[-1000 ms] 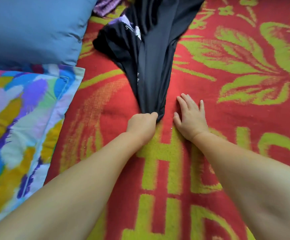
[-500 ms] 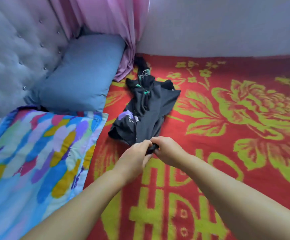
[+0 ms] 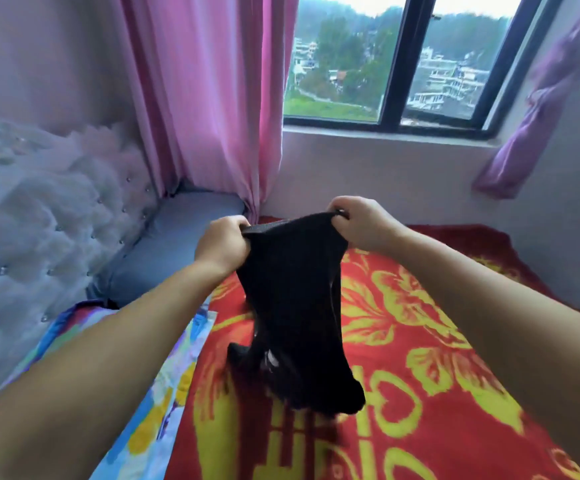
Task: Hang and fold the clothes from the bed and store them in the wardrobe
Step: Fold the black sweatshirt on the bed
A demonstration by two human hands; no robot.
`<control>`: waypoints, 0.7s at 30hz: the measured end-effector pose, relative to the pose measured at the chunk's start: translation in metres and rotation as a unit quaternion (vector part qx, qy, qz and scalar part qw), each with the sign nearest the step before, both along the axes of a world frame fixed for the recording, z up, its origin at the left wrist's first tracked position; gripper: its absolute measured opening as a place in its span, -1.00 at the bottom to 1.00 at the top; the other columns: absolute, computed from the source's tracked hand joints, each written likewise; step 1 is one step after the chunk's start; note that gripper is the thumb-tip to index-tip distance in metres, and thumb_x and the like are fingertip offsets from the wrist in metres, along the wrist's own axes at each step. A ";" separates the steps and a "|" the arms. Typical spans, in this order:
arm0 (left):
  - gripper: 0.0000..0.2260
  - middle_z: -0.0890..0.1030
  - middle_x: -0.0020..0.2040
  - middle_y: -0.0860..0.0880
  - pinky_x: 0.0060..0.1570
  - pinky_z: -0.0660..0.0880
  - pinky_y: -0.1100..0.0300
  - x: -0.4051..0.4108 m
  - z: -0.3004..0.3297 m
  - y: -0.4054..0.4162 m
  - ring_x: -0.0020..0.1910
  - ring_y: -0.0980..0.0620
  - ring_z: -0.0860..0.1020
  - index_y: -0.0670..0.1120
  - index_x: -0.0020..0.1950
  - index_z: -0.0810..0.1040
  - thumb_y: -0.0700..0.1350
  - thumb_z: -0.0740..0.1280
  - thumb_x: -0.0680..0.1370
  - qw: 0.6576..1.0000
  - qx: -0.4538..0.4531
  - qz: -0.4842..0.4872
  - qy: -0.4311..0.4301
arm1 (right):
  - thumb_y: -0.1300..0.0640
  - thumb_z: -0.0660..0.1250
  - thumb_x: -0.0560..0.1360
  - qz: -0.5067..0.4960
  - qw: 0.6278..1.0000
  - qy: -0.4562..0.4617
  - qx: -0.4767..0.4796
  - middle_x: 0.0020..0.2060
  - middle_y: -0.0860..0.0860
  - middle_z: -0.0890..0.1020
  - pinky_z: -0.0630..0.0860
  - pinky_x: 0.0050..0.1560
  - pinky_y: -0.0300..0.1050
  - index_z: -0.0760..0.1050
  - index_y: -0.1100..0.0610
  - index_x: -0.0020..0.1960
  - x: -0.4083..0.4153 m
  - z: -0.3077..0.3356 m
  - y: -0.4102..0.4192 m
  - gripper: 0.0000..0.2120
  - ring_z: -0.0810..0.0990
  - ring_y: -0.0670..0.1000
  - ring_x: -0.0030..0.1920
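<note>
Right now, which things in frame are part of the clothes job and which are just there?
Part of the job:
- black garment, lifted over the bed
- left hand, gripping its top edge
- right hand, gripping the same edge

Just there:
- red and yellow blanket
- blue pillow
- multicoloured pillow
- pink curtain
- window
- tufted headboard

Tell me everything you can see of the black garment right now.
The black garment is a dark, soft-looking fabric piece, blurred by motion. It is held up over the red blanket. The left hand and right hand each grip one end of its banded top edge, stretched between them. The rest hangs down bunched; its lower end reaches about the blanket, contact unclear. A small pale mark shows low down.
</note>
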State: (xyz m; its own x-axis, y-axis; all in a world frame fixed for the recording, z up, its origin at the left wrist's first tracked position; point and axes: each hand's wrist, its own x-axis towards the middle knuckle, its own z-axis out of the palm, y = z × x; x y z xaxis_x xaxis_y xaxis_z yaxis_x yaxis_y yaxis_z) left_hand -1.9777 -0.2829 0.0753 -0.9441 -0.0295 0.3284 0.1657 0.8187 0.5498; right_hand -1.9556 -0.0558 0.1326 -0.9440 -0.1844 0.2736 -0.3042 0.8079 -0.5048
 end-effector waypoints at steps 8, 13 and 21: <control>-0.85 0.63 -0.18 -0.16 -0.15 0.46 0.08 0.012 0.037 -0.037 -0.12 -0.19 0.58 -0.12 -0.18 0.57 -0.31 0.24 0.46 0.999 -0.026 0.014 0.020 | 0.26 0.12 0.53 -0.151 0.988 0.027 -0.037 -0.13 0.22 0.57 0.63 -0.23 0.07 0.51 0.31 -0.02 0.023 0.064 0.072 -0.79 0.62 0.21 -0.19; -0.81 0.64 -0.07 -0.22 -0.07 0.45 0.07 0.011 0.034 -0.068 -0.03 -0.21 0.58 -0.13 -0.12 0.61 -0.34 0.24 0.45 0.996 -0.052 0.070 -0.019 | 0.31 0.03 0.56 -0.246 0.950 0.016 -0.190 -0.22 0.18 0.47 0.53 -0.63 -0.03 0.43 0.28 -0.01 0.035 0.082 0.120 -0.80 0.56 0.16 -0.42; -0.80 0.62 -0.17 -0.23 -0.08 0.53 0.05 0.004 0.038 -0.053 -0.14 -0.23 0.60 -0.14 -0.16 0.56 -0.34 0.17 0.45 0.995 0.043 0.087 0.029 | 0.43 -0.03 0.51 -0.252 0.907 -0.015 -0.336 -0.27 0.21 0.50 0.52 -0.62 -0.13 0.36 0.22 0.02 0.035 0.077 0.141 -0.74 0.58 0.08 -0.59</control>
